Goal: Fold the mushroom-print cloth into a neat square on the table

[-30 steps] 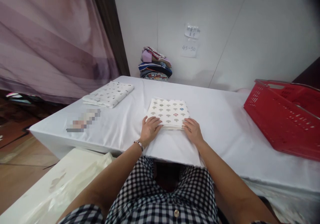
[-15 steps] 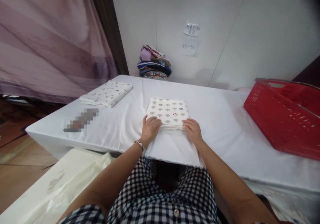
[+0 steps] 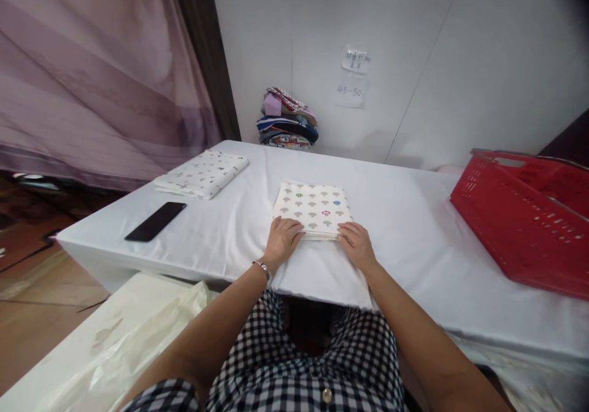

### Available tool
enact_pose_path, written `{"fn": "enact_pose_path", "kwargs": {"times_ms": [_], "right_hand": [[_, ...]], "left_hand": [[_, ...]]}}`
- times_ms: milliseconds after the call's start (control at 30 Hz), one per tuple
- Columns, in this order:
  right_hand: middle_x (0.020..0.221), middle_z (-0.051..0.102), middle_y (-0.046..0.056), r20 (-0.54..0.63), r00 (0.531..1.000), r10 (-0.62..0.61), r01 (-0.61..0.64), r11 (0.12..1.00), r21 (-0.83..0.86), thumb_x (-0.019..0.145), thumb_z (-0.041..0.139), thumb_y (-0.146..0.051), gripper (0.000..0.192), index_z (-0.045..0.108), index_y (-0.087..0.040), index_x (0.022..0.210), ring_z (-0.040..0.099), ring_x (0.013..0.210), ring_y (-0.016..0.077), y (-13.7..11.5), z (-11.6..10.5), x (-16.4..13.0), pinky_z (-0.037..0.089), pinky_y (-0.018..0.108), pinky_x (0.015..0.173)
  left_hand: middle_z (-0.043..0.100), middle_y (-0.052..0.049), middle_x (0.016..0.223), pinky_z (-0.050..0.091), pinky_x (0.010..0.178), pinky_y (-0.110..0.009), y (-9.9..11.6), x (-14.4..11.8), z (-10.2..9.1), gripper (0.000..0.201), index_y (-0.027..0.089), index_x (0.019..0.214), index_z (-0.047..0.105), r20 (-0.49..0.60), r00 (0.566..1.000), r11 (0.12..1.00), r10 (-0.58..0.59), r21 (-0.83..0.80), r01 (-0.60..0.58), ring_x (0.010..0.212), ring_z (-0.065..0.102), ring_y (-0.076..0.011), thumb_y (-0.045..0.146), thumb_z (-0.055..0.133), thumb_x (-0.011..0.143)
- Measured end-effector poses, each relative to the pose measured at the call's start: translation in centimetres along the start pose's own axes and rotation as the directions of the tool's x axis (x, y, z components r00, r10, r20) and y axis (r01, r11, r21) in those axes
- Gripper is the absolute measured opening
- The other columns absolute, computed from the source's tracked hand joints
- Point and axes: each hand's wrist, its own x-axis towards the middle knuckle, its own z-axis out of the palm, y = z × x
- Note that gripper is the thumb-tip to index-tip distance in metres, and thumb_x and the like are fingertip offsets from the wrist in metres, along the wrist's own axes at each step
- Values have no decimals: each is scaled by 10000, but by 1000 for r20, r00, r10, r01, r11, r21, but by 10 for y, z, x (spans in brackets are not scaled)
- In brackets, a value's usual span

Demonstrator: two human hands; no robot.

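Folded cloth [image 3: 313,209], cream with small mushroom prints, lies square on the white tabletop [image 3: 414,228] near its front edge. Both hands rest on the cloth's near edge: the left hand [image 3: 281,240] lies flat with fingers loosely spread over the near left corner, a watch at its wrist, and the right hand [image 3: 356,245] lies palm down at the near right corner. A second folded cloth [image 3: 202,173] sits far left, a black phone [image 3: 155,221] near it. A red basket [image 3: 524,215] stands at the right.
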Motion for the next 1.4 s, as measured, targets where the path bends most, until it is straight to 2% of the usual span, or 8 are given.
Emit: {"fn": "enact_pose_path", "kwargs": {"times_ms": [233, 467, 633, 767, 933, 1067, 1200, 1400], "right_hand": [[1122, 637, 21, 34, 999, -17, 18, 999, -30, 865, 496, -290, 219, 663, -264, 1004, 516, 1091, 221, -2, -2, 0, 379, 432, 951], [1060, 667, 22, 4, 999, -38, 39, 998, -44, 898, 455, -284, 233, 681, -251, 942, 549, 1036, 214, -2, 0, 0, 401, 428, 913], [1045, 671, 35, -38, 995, -89, 88, 995, -41, 885, 492, -275, 190, 674, -225, 910, 562, 1016, 204, 1, 2, 0, 406, 407, 897], [1050, 667, 39, -36, 996, -83, 80, 993, -82, 886, 501, -297, 189, 662, -232, 960, 561, 1017, 208, -3, 2, 1, 398, 399, 878], [1076, 657, 36, 10, 998, -55, 55, 989, -137, 905, 476, -284, 203, 649, -229, 996, 550, 1026, 206, -14, 4, 5, 360, 398, 881], [1031, 671, 28, -7, 1000, -26, 25, 994, -102, 911, 460, -268, 200, 655, -227, 938, 563, 992, 194, -17, 8, 9, 354, 388, 872], [970, 683, 26, -20, 999, -27, 25, 998, -64, 925, 431, -274, 232, 655, -233, 880, 583, 946, 186, -17, 8, 9, 338, 399, 900], [989, 675, 23, 1, 998, -70, 70, 995, -72, 916, 459, -265, 195, 652, -235, 911, 570, 970, 183, -18, 4, 7, 349, 388, 890]], "left_hand": [[665, -38, 1024, 269, 1036, -441, -1, -1, 2, 226, 231, 996, 638, -13, 1000, 1000, 17, 1, -17, 1004, 562, -176, 277, 434, 909], [675, -23, 974, 283, 1024, -422, -3, -1, 6, 222, 216, 957, 630, -52, 996, 997, 75, 2, -75, 967, 571, -161, 240, 414, 916], [672, -30, 988, 303, 999, -423, -2, -1, 4, 198, 211, 962, 621, -57, 994, 996, 92, 0, -92, 962, 572, -168, 246, 433, 908], [668, -37, 1005, 310, 988, -428, 1, 2, 5, 203, 225, 989, 621, -46, 995, 996, 93, 3, -93, 963, 573, -177, 308, 456, 905], [670, -39, 962, 350, 938, -400, 6, 9, 9, 210, 223, 964, 637, -57, 993, 994, 105, 33, -104, 914, 574, -173, 290, 444, 913], [668, -38, 913, 377, 872, -375, 8, 12, 11, 213, 207, 911, 636, -49, 989, 989, 141, 48, -139, 872, 562, -173, 260, 430, 916], [658, -36, 869, 370, 880, -374, 7, 12, 12, 220, 197, 872, 619, -43, 987, 987, 153, 49, -151, 846, 549, -170, 207, 404, 916], [646, -39, 875, 387, 846, -367, 6, 11, 13, 200, 187, 870, 614, -42, 989, 989, 145, -5, -145, 853, 544, -176, 237, 424, 912]]}}
